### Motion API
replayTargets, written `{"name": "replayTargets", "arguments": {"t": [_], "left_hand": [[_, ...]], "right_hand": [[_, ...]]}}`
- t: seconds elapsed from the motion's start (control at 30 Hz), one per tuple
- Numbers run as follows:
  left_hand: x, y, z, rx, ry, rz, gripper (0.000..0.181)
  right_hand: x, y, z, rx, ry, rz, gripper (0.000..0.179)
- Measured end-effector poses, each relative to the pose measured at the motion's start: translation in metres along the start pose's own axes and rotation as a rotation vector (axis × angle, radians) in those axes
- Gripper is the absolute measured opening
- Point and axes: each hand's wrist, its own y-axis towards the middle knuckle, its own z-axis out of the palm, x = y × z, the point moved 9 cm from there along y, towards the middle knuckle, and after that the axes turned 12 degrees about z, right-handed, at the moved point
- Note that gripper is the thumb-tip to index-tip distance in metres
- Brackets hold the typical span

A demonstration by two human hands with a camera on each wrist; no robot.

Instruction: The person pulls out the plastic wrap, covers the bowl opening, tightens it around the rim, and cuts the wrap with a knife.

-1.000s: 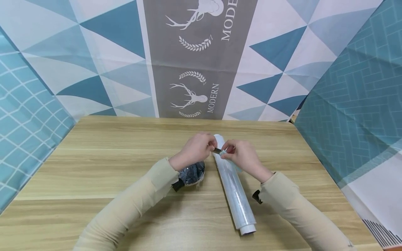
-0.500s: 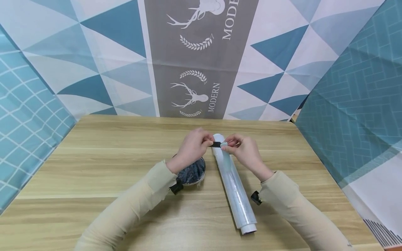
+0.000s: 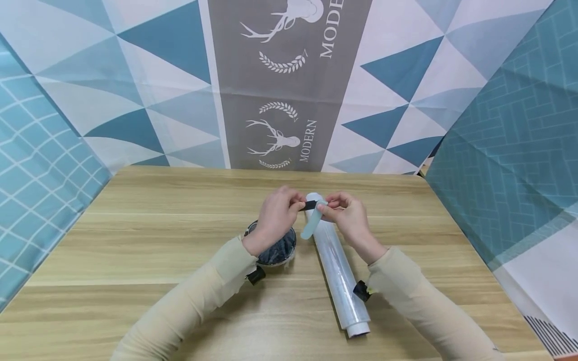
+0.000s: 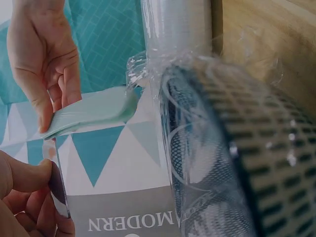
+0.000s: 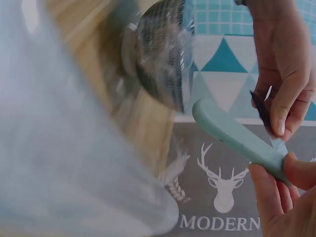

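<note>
A folding knife with a pale mint-green handle [image 3: 311,224] and a dark-surfaced blade [image 3: 310,205] is held in the air between both hands, above the far end of a cling film roll [image 3: 338,276]. My left hand [image 3: 281,210] pinches the blade between thumb and fingers. The right hand [image 3: 349,215] pinches the handle at its joint end; the handle's free end points down and left, at an angle to the blade. Under my left forearm sits a dark mesh bowl [image 3: 277,248] wrapped in clear film, its mesh plain in the left wrist view.
The roll lies lengthwise on the wooden table [image 3: 158,220], its near end toward me. A patterned cloth backdrop [image 3: 171,75] rises behind the table, with blue-green cloth panels at both sides. Dark wrist cameras hang below both cuffs.
The green handle has swung out from under the right hand, first downward, then to the lower left. Both hands have risen slightly and keep hold of the knife.
</note>
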Motion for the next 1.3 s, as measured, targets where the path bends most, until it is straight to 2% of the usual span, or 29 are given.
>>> {"name": "replayTargets", "arguments": {"t": [0.1,0.23,0.47,0.6,0.8,0.93,1.17,1.3], "left_hand": [[-0.002,-0.001,-0.003,-0.032,0.023,0.010,0.004],[-0.007,-0.002,-0.004,-0.048,0.045,0.037,0.005],[-0.016,-0.004,-0.003,-0.067,0.084,0.101,0.008],[-0.021,-0.005,-0.002,-0.054,0.119,0.146,0.010],[-0.022,-0.005,-0.001,-0.029,0.091,0.145,0.011],[-0.020,-0.005,0.001,0.014,0.043,0.131,0.008],[-0.017,-0.008,0.012,0.165,-0.024,0.107,0.006],[-0.019,-0.010,0.013,0.187,-0.023,0.128,0.005]], "right_hand": [[-0.002,0.001,0.002,0.013,0.109,0.040,0.021],[-0.001,0.001,0.003,0.017,0.201,0.060,0.019],[0.002,-0.001,0.003,0.015,0.249,0.050,0.018],[0.002,-0.001,0.003,0.016,0.264,0.050,0.016],[0.002,-0.002,0.003,0.031,0.278,0.056,0.016],[0.003,-0.003,0.003,0.059,0.238,0.041,0.020],[0.007,-0.009,0.001,0.071,0.057,-0.008,0.027],[0.012,-0.011,-0.003,0.051,-0.039,-0.063,0.027]]}}
